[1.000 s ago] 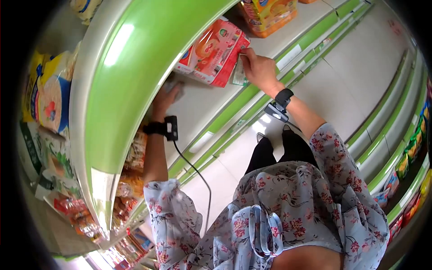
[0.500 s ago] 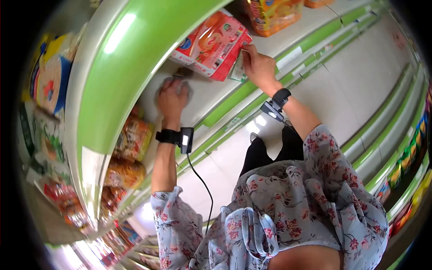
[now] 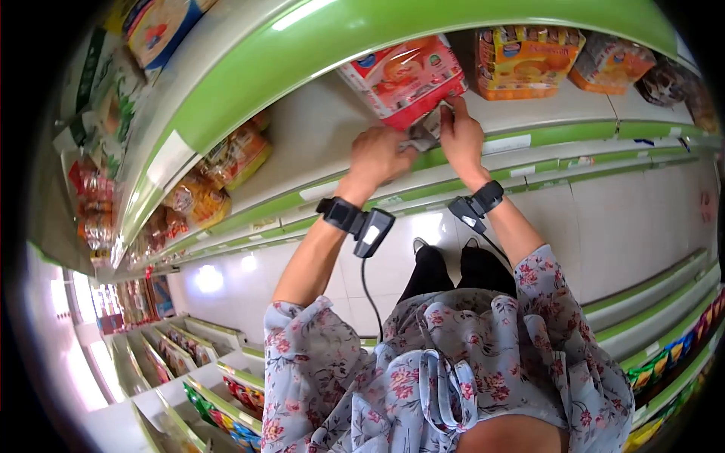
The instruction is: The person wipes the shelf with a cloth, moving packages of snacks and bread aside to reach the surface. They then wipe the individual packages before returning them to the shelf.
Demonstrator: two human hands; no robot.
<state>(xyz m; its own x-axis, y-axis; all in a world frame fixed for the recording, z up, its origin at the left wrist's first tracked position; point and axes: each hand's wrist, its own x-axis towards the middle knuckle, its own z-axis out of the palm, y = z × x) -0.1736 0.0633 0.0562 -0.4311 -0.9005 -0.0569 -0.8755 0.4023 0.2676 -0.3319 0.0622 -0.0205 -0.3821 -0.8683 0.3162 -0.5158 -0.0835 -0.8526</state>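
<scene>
A red and white package (image 3: pixel 408 75) stands on the shelf under the green upper edge. At its lower front, my right hand (image 3: pixel 461 137) pinches a small pale packet or cloth (image 3: pixel 424 132) against the package's corner. My left hand (image 3: pixel 378 156) is just left of it, blurred, with its fingers curled at the other end of the same greyish item. Whether the left fingers grip it is hard to see. Both wrists carry black straps with small devices.
Orange packages (image 3: pixel 525 64) stand on the shelf to the right, with a further pack (image 3: pixel 613 64) beyond. Bagged goods (image 3: pixel 240 155) lie at the left. A green shelf edge (image 3: pixel 317 45) overhangs the hands. Lower shelves (image 3: pixel 649 294) hold colourful packets at right.
My left hand has moved right, from the bare shelf to beside my right hand. The view has turned, showing more packages at right. The item at my right hand now looks greyish and crumpled.
</scene>
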